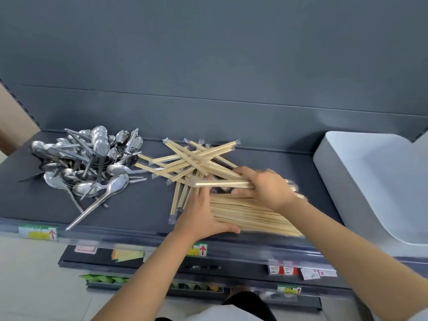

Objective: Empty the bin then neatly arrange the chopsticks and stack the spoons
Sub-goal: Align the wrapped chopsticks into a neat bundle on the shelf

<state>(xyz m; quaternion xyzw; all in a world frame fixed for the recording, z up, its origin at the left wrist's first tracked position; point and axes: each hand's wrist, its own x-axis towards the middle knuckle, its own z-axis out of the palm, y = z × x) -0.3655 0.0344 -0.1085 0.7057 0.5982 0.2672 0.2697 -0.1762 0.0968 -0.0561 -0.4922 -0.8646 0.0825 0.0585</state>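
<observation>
Wrapped wooden chopsticks lie on a dark grey shelf [143,205]. A loose crossed heap [192,161] sits in the middle, and a tidy parallel bundle [252,216] lies nearer the front edge. My right hand [266,188] grips a few chopsticks from the heap, held level just above the bundle. My left hand [203,216] rests against the bundle's left end, fingers straight, thumb along the front. A jumbled pile of metal spoons [92,163] lies at the left of the shelf. The white bin [370,177] stands at the right.
A dark grey back panel [208,77] rises behind the shelf. Price labels [39,232] run along the shelf's front rail. Lower shelves with labels and small packets [104,279] show below, above a pale tiled floor.
</observation>
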